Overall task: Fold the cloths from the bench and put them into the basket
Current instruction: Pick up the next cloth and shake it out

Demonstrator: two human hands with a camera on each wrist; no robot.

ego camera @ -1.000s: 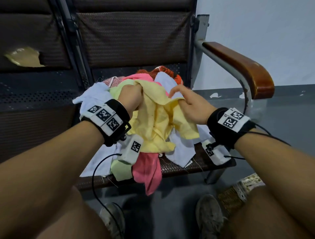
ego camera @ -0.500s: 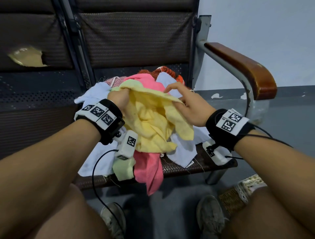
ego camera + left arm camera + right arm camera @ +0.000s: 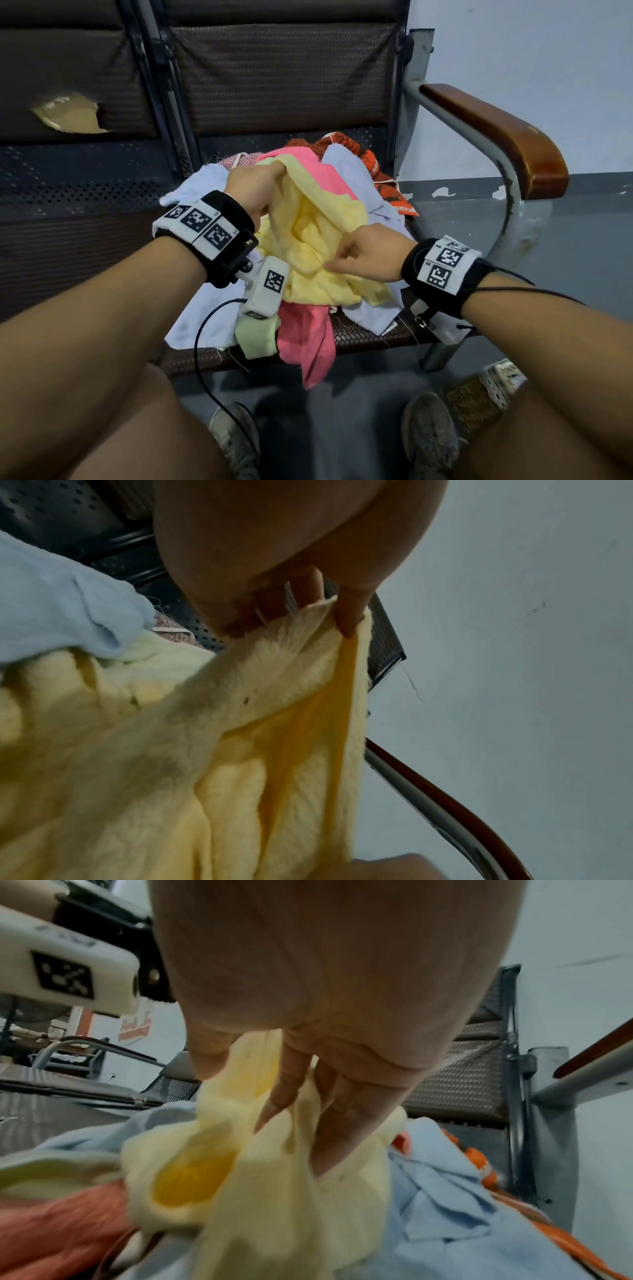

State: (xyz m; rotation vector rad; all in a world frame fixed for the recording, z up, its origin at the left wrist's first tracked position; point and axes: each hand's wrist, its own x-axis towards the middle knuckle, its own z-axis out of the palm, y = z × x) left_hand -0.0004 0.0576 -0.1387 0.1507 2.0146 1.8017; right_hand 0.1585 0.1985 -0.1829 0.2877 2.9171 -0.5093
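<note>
A yellow cloth lies on top of a pile of cloths on the bench seat. My left hand grips its upper corner at the far side of the pile; in the left wrist view the fingers pinch the yellow cloth at its edge. My right hand pinches the cloth lower down, nearer to me. In the right wrist view the yellow cloth bunches between thumb and fingers. The woven basket stands on the floor at lower right, mostly hidden by my right arm.
Under the yellow cloth lie a pink cloth, a pale green cloth, pale blue cloths and an orange patterned cloth. A wooden armrest bounds the seat on the right. My shoes rest on the grey floor below.
My right hand has slid from the cloth's far edge down and toward me, and now pinches a lower part. The left hand keeps its hold on the upper corner.
</note>
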